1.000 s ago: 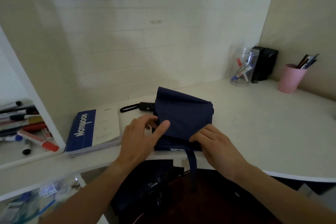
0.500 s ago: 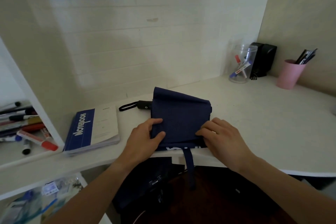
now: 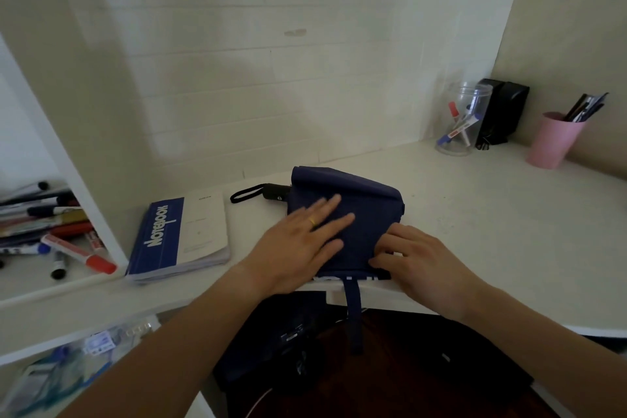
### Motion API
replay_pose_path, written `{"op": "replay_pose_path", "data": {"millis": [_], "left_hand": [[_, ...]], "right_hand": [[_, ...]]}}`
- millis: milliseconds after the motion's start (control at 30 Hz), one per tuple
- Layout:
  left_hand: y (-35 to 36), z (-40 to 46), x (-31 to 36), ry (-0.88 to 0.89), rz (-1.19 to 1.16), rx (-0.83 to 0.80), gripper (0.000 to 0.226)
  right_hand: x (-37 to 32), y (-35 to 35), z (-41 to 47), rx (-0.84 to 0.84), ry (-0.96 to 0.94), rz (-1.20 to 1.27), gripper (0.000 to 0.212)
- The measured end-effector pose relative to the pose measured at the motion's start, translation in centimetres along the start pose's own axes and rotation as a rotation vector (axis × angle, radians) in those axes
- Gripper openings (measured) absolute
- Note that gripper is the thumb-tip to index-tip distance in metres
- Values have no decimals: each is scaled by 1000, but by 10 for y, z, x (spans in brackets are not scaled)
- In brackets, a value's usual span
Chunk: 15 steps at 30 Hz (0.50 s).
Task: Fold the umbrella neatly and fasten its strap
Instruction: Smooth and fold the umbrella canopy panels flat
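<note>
A navy umbrella (image 3: 366, 204) lies flattened on the white desk (image 3: 509, 231) at its front edge. Its black handle (image 3: 276, 192) with a wrist loop (image 3: 246, 195) sticks out to the left. The navy strap (image 3: 353, 312) hangs down over the desk edge. My left hand (image 3: 298, 244) lies flat on the fabric's left half, fingers spread. My right hand (image 3: 417, 261) rests on the fabric's lower right corner with the fingertips curled against the cloth.
A blue and white notebook (image 3: 179, 234) lies left of the umbrella. Markers (image 3: 78, 251) fill the left shelf. At the back right stand a clear jar (image 3: 463, 119), a black box (image 3: 504, 112) and a pink cup (image 3: 551, 141) of pens. A dark bag (image 3: 295, 343) sits below the desk.
My left hand has slid from the fabric's left edge up onto its top and flattened. My right hand has shifted slightly toward the lower right corner.
</note>
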State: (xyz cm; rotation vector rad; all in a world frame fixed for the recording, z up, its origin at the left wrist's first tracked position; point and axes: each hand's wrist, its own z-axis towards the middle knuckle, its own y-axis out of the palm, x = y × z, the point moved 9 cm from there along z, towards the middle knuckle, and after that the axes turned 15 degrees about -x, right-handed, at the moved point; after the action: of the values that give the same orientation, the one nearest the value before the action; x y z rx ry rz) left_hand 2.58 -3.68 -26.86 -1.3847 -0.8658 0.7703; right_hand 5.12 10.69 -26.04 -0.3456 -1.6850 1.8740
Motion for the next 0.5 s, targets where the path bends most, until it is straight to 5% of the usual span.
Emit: {"op": "replay_pose_path", "data": {"millis": [133,267,500], "left_hand": [[38,-2,-13,-54,27,-162,54],[39,0,-11,-56,51,-168,58],[40,12,-4,-90,25,-139,59]], "right_hand": [[9,-10,11,-222,62,141,27],[25,-24,27,-5,232,387,32],[46,34,33,-321,335,344,53]]}}
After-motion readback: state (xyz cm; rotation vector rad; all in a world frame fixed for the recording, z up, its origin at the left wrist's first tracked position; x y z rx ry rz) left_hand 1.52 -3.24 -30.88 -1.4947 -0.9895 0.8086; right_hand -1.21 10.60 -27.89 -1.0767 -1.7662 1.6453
